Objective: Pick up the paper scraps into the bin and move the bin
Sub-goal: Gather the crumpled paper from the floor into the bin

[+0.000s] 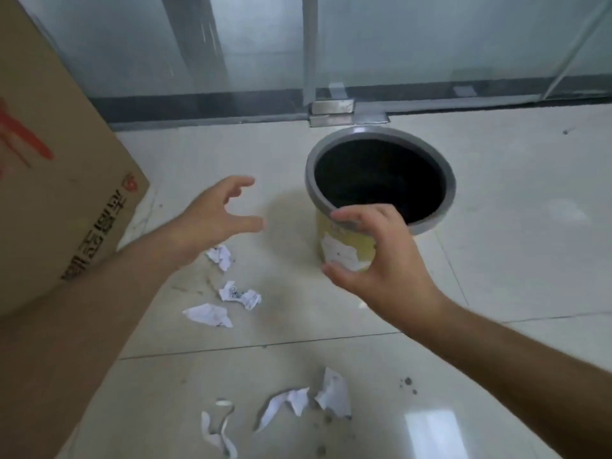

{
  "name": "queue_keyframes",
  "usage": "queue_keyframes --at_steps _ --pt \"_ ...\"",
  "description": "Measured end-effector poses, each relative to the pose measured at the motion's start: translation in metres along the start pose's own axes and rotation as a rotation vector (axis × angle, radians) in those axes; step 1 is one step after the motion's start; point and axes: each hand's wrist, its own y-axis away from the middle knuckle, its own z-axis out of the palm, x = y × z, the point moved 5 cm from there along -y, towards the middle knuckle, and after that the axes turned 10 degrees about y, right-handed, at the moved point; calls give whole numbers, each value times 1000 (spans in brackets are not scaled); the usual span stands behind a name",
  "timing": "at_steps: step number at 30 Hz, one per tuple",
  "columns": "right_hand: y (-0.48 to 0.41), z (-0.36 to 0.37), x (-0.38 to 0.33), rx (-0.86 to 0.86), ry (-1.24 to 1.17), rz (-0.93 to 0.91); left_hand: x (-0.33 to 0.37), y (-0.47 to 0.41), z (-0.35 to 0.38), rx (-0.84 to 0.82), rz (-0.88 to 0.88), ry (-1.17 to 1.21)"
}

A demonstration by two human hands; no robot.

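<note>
A round bin (430, 223) with a grey rim, yellowish wall and dark inside stands on the tiled floor near a glass wall. My right hand (381, 260) hovers over its near rim, fingers spread, holding nothing. My left hand (212, 217) is stretched out to the bin's left, fingers apart and empty. Several white crumpled paper scraps lie on the floor: one (220, 256) just below my left hand, two more (240, 294) (208, 314) nearer, a torn piece (332, 392) and a thin strip (218, 429) close to the bottom edge.
A large cardboard box (49, 180) with red print stands at the left, close to my left forearm. A glass wall with a metal door fitting (331, 111) runs behind the bin. Small dark specks (407, 382) dot the glossy tiles.
</note>
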Motion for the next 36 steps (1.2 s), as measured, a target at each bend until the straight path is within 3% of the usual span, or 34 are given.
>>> queue_keyframes --at_steps 6,10,16,19,21,25,27,31,34,36 --pt "70 144 80 -427 175 270 -184 29 -4 -65 -324 -443" --pt "118 199 114 -550 289 422 -226 18 29 -194 -253 -681" --pt "137 242 97 -605 400 193 -224 -3 67 -260 -94 -897" --pt "139 255 89 -608 441 59 -233 -6 74 -225 -66 -920" --pt "141 261 87 -548 515 -62 -240 -5 79 -169 59 -943" --pt "142 271 93 -540 518 -167 -250 13 85 -174 151 -884" --pt "139 271 98 -605 458 -96 -252 19 83 -165 95 -817" --pt "123 248 100 -546 239 170 -236 33 78 -110 3 -481" --pt "101 210 78 -449 108 133 -188 46 72 0 -93 -124" --pt "84 177 59 -390 63 68 -139 55 64 28 -48 97"
